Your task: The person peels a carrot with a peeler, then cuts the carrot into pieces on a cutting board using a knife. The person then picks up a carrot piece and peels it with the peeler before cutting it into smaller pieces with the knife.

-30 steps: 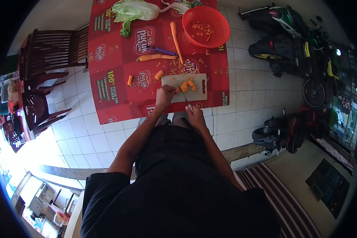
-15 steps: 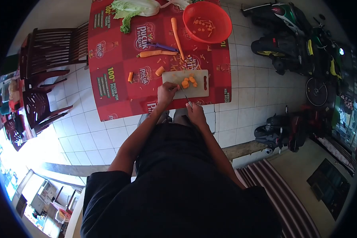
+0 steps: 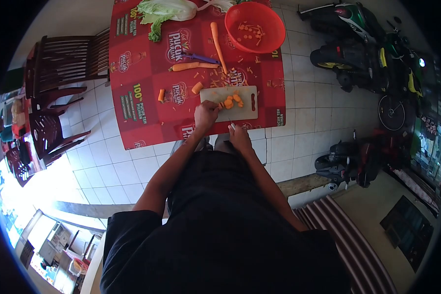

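Note:
My left hand (image 3: 207, 113) is closed at the left edge of a pale cutting board (image 3: 240, 113), its fingertips pinching a piece of carrot (image 3: 221, 105) that they mostly cover. Just right of those fingers, cut carrot slices (image 3: 234, 100) lie in a loose heap on the board. My right hand (image 3: 240, 137) is wrapped round a knife (image 3: 232, 124) at the board's near edge. Only a little of the knife shows, close to the fingers. Two short carrot chunks (image 3: 197, 87) lie on the red tablecloth (image 3: 152, 117) beyond and left of the board.
Two long carrots (image 3: 216, 41), a purple-handled tool (image 3: 198, 58) and scattered peelings lie behind the board. A red basin (image 3: 267, 36) with carrot pieces and a leafy cabbage (image 3: 174, 10) stand farther back. Wooden chairs (image 3: 71, 56) are left; motorbikes (image 3: 348, 56) are right.
The knife and my right hand have shifted slightly toward my body, so the blade no longer reaches across the board beside the left fingers. My left hand stays almost in place.

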Available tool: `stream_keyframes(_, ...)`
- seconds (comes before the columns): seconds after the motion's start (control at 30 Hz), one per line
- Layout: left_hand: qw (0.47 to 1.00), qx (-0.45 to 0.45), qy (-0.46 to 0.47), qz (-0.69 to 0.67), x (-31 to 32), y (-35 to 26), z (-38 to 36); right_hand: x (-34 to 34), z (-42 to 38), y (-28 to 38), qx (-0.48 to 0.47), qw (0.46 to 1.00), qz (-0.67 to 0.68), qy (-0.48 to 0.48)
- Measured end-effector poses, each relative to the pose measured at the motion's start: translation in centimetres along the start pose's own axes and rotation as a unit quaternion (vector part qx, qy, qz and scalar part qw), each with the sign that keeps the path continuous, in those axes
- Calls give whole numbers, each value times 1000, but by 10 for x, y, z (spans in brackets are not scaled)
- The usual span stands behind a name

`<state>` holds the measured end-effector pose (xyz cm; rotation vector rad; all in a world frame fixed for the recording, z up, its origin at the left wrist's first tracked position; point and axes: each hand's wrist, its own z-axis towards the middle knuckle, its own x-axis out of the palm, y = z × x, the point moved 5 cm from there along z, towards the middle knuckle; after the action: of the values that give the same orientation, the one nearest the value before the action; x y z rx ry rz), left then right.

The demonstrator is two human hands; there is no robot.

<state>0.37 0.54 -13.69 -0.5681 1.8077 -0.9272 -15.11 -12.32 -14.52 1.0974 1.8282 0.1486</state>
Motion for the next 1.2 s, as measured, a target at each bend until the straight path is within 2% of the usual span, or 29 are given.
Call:
stream_keyframes(0.33, 998, -49, 9, -49, -1, 3, 2, -14, -20, -11, -13, 999, 25, -45)
stream_keyframes(0.47, 995, -30, 34, -91, -2, 2, 1, -26, -23, -1, 6, 998, 36, -49)
stream_keyframes(0.63, 992, -21, 31, -123, -4, 0, 2, -22, -20, 0, -43, 996, 61, -54)
stream_keyframes(1.2, 994, 9, 17, -103, 1, 7, 2, -19, -15, 7, -30, 997, 60, -27)
